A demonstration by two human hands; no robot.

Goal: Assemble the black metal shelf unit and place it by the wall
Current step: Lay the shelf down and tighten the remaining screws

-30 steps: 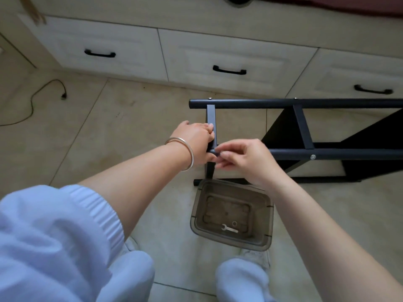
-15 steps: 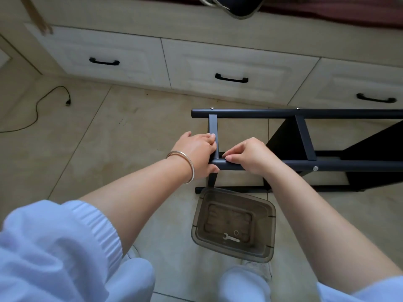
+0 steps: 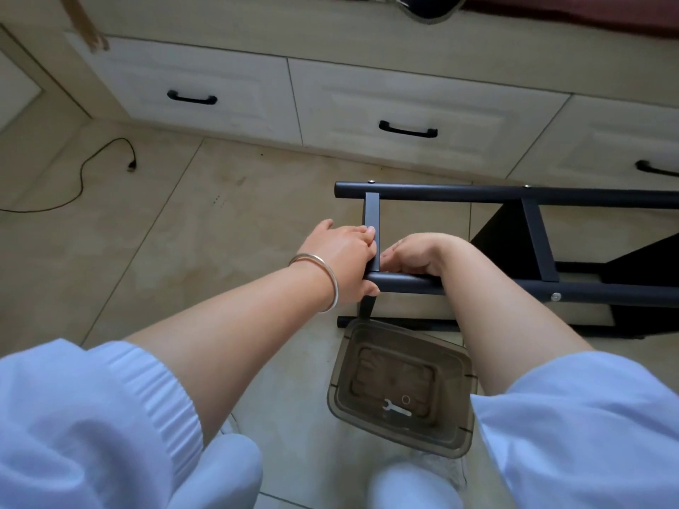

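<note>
The black metal shelf unit (image 3: 477, 194) lies on its side on the tiled floor, its tubes running to the right out of view. My left hand (image 3: 340, 259), with a silver bangle on the wrist, grips the flat black crossbar (image 3: 372, 229) at the frame's left end, thumb under the near tube (image 3: 408, 282). My right hand (image 3: 419, 253) sits just right of that joint with curled fingers on the near tube; what its fingertips hold is hidden.
A smoky clear plastic bin (image 3: 400, 383) stands on the floor below the frame, with a small silver wrench (image 3: 396, 407) and a ring in it. White drawers with black handles (image 3: 408, 128) run along the back. A black cable (image 3: 92, 167) lies at the left.
My right hand turned over at the joint, knuckles now up and fingers curled down onto the near tube. My left hand kept its grip on the crossbar. The camera tilted up slightly.
</note>
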